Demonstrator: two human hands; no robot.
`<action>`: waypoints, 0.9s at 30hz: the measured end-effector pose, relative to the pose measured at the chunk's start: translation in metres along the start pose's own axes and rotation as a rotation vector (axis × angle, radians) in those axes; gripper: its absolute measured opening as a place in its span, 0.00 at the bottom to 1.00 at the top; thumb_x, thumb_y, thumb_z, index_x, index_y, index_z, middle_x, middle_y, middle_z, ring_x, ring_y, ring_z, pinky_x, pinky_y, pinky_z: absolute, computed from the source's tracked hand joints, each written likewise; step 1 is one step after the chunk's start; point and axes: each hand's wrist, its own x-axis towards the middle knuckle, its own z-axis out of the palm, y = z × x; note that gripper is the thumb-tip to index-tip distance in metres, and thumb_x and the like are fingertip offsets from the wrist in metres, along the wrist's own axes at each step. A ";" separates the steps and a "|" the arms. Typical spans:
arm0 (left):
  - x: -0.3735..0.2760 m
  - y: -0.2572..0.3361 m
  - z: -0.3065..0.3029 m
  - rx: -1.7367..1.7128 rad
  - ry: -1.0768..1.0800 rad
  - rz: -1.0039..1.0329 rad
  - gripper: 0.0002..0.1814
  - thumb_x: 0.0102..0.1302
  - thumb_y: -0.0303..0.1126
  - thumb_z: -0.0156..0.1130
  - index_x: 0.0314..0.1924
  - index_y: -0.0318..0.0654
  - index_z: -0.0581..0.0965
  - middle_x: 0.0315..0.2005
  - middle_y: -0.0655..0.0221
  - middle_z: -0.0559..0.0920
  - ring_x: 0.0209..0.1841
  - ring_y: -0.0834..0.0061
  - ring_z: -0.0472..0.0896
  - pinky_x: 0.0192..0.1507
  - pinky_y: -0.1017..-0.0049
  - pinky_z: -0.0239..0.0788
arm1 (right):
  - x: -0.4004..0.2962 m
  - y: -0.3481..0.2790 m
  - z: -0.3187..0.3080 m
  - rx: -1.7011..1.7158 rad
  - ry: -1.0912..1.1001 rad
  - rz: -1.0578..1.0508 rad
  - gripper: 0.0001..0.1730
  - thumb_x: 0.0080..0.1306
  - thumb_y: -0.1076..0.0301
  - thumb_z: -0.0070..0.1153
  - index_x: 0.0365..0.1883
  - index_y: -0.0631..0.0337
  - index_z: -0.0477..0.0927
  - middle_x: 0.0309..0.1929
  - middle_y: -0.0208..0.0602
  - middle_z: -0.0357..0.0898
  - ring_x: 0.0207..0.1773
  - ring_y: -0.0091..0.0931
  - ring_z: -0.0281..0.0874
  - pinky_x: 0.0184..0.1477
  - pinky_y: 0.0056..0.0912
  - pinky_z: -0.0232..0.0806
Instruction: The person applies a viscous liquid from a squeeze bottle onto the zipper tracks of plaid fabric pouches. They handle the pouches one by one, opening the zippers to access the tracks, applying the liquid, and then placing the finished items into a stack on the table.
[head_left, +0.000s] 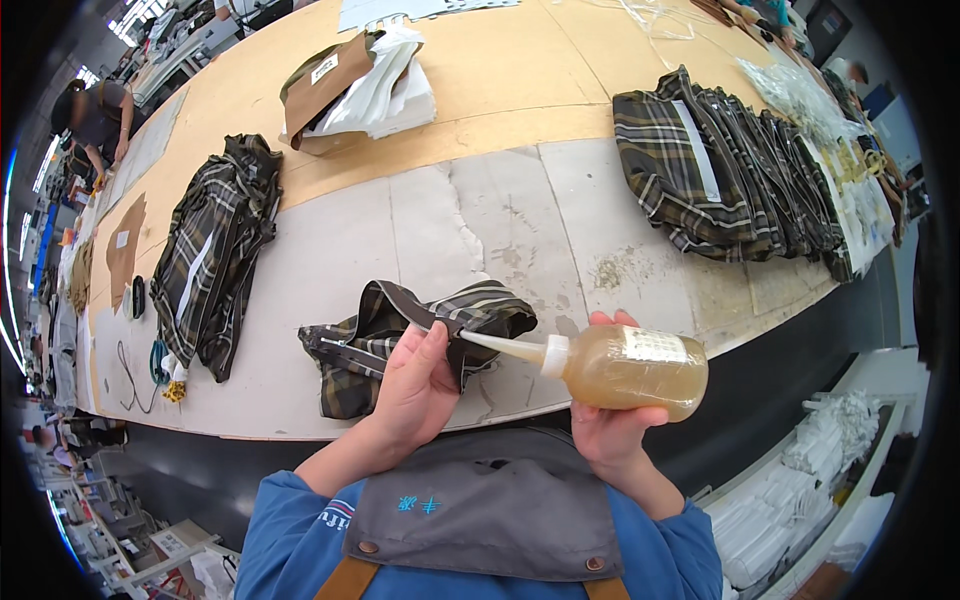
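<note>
My left hand (420, 382) pinches the dark band with a zipper on a plaid fabric piece (349, 394), which lies crumpled on the table near its front edge. In my right hand (615, 431) is a clear plastic squeeze bottle (600, 367) of amber liquid, held on its side. Its long tapered nozzle (506, 345) points left, and the tip meets the band beside my left thumb. Whether liquid is coming out cannot be seen. The bottle bears a label with writing.
A row of folded plaid pieces (675, 165) stands at the right, and a plaid pile (217, 247) lies at the left. Farther back sits a stack of white sheets with brown fabric (330, 90). Teal-handled scissors (158, 361) rest near the left edge. Other people work around the table.
</note>
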 end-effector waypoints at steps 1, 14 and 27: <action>0.000 -0.001 0.000 0.006 0.015 0.003 0.13 0.70 0.35 0.46 0.52 0.39 0.66 0.50 0.69 0.74 0.54 0.78 0.71 0.58 0.75 0.60 | 0.000 0.000 0.001 0.020 -0.021 0.023 0.61 0.42 0.28 0.55 0.65 0.58 0.50 0.65 0.35 0.59 0.33 0.13 0.69 0.25 0.10 0.61; 0.003 0.010 0.014 0.025 0.081 -0.010 0.16 0.71 0.41 0.43 0.48 0.36 0.69 0.47 0.68 0.76 0.51 0.78 0.74 0.56 0.76 0.64 | 0.001 0.000 -0.001 -0.012 0.033 -0.114 0.62 0.42 0.31 0.57 0.67 0.56 0.45 0.68 0.35 0.52 0.59 0.20 0.63 0.39 0.11 0.68; 0.002 0.007 0.011 -0.031 0.098 -0.004 0.15 0.71 0.39 0.45 0.50 0.38 0.68 0.48 0.71 0.75 0.52 0.80 0.72 0.56 0.78 0.62 | -0.001 0.009 -0.001 -0.010 -0.045 -0.072 0.63 0.38 0.36 0.65 0.66 0.55 0.47 0.67 0.34 0.53 0.63 0.24 0.60 0.49 0.21 0.70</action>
